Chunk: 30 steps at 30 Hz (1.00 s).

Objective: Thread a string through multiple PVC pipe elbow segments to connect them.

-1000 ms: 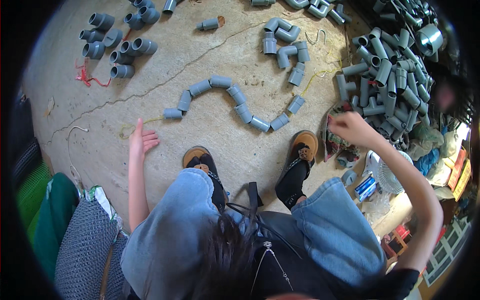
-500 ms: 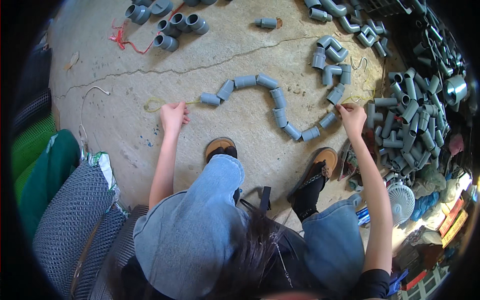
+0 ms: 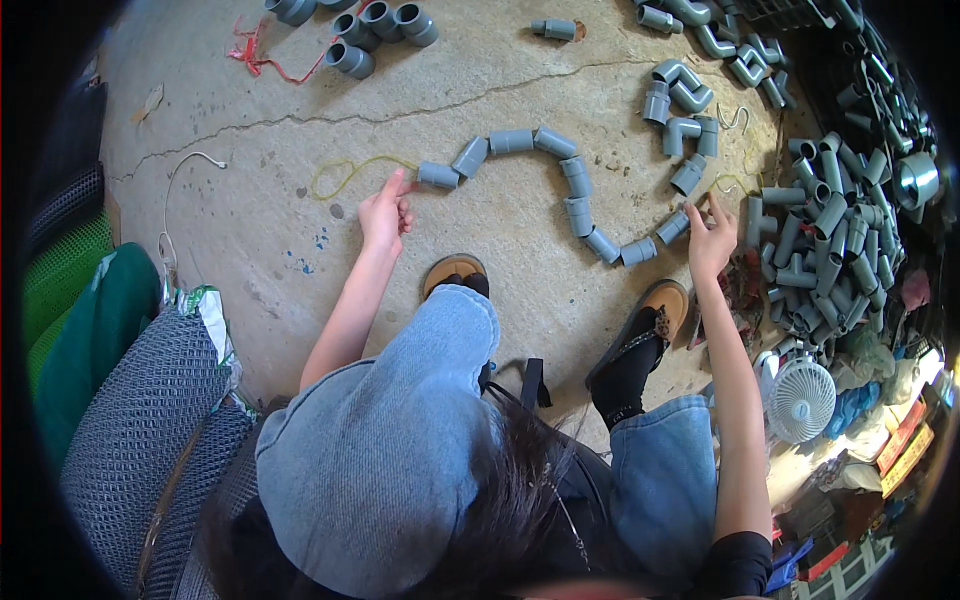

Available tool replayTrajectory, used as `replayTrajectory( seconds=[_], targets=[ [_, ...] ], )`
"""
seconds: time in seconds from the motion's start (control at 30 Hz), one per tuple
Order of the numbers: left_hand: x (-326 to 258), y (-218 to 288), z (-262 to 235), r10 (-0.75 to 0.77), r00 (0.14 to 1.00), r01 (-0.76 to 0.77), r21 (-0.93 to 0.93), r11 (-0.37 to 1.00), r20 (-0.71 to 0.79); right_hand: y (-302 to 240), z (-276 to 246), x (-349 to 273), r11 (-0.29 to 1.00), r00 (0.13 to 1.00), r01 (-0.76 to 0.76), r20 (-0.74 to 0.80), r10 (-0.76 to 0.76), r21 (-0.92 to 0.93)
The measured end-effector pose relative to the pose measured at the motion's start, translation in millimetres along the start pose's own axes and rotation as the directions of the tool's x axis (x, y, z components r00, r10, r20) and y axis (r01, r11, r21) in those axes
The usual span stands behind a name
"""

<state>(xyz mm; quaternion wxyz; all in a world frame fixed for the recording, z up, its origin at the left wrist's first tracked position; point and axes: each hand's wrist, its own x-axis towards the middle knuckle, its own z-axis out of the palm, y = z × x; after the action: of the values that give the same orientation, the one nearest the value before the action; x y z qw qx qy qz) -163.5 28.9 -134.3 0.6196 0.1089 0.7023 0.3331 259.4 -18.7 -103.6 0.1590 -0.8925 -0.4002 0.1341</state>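
"So, where does the row (image 3: pixel 577 178) lie?"

"Flat on the floor (image 3: pixel 290 215), grey couplings bent into an S between the two hands, its long run going left to right. Both grips sit at its ends."

"Which is nearer?"

"Hard to split them. The left grip (image 3: pixel 383 217) is just beside the left end piece (image 3: pixel 437 176), which lies to its right, nearly crosswise. The right grip (image 3: pixel 711 243) is at the right end piece (image 3: pixel 673 227), to its left and slanting up toward the fingers."

"Are they pinching anything?"

"On the left, the forefinger points at the cord (image 3: pixel 384 158) and the others curl in; I can't tell whether it's pinched. On the right, thumb and forefinger look parted, but whether cord runs between them I can't tell."

"And around them?"

"More grey fittings (image 3: pixel 828 225) are heaped beyond the right grip."
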Motion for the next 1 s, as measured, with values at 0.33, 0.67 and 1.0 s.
replayTrajectory(
  seconds=[0.33, 0.67, 1.0],
  targets=[
    [15, 17, 8, 0.373, 0.927, -0.224, 0.743, 0.630, -0.037, 11, 18, 2, 1.000, 0.996, 0.009, -0.091, -0.007, 0.018],
    [8, 11, 10, 0.324, 0.946, -0.234, 0.703, 0.672, 0.005, 17, 19, -4, 0.986, 0.988, -0.069, -0.126, 0.089, 0.154],
    [13, 4, 11, 0.337, 0.941, -0.306, 0.484, 0.820, 0.024, 24, 20, 4, 0.985, 0.994, 0.059, -0.098, -0.043, 0.162]
  ],
)
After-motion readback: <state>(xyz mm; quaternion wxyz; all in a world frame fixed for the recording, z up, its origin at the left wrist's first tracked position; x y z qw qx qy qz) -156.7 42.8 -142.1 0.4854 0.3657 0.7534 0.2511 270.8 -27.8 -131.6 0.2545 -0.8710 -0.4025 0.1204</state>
